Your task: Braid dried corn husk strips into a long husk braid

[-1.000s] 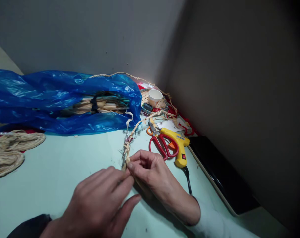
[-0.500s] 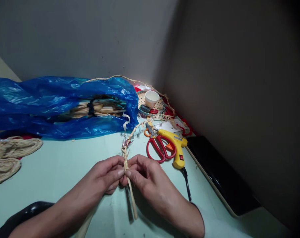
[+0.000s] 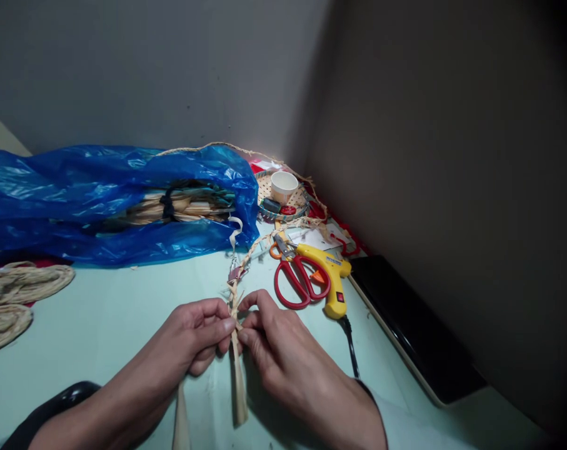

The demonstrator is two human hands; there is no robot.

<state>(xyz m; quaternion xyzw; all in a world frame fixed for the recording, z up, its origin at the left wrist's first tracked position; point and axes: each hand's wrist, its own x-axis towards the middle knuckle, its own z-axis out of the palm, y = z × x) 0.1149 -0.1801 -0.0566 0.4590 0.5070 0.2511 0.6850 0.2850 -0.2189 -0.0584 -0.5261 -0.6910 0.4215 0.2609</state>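
My left hand (image 3: 196, 334) and my right hand (image 3: 274, 340) meet at the middle of the table, both pinching the near end of a pale straw braid (image 3: 245, 256). The braid runs away from my fingers toward the back, past a small metal clip (image 3: 236, 273). Loose flat straw strips (image 3: 239, 387) hang down from my fingertips toward me, one under each hand. Both hands have fingers pressed together on the straw.
A blue plastic bag (image 3: 100, 194) holding bundled straw lies at the back left. Red scissors (image 3: 297, 284) and a yellow glue gun (image 3: 330, 278) lie right of my hands. A white cup (image 3: 284, 185), coiled braids (image 3: 15, 294) at the left and a black tray (image 3: 414, 331) at the right.
My left hand came off the top of the right one and took the braid end from the left. Both hands now pinch it, and the loose strips hang lower.
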